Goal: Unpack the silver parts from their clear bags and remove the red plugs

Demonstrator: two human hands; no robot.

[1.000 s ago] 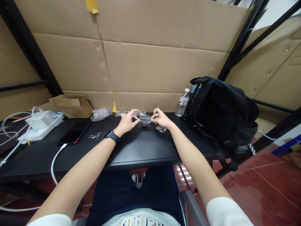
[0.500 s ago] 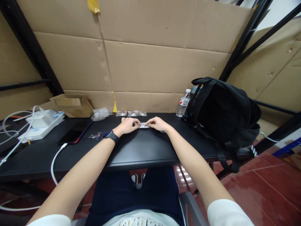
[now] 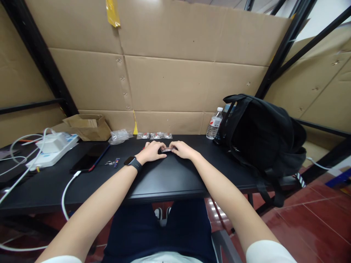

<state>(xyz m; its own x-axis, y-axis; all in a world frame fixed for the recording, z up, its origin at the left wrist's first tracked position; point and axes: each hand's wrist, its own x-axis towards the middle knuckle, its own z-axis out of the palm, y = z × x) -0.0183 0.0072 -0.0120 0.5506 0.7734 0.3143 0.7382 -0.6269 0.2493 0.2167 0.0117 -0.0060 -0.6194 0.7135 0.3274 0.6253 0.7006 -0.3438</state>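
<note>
A small, shiny clear plastic packet (image 3: 166, 150) is between my two hands above the black table, mostly covered by fingers. My left hand (image 3: 151, 151), with a dark watch on its wrist, grips the packet's left end; its thumb lies apart, nearer to me. At the right end, my right hand (image 3: 182, 149) pinches the packet between thumb and fingers. Something small and red shows at the far side of my left hand, too hidden to name. Just beyond my hands, several similar clear packets (image 3: 156, 135) with red bits lie in a row.
Left on the table (image 3: 170, 179) are an open cardboard box (image 3: 94, 129), a crumpled plastic bag (image 3: 120, 136), a phone (image 3: 89, 157), a keychain (image 3: 116, 163) and a white power strip (image 3: 53, 151) with cables. Rightward stand a water bottle (image 3: 214, 126) and a black backpack (image 3: 263, 135).
The fingers of my left hand have shifted on the packet, and its thumb now sticks out towards me. Less of the packet shows. The view has tilted slightly up.
</note>
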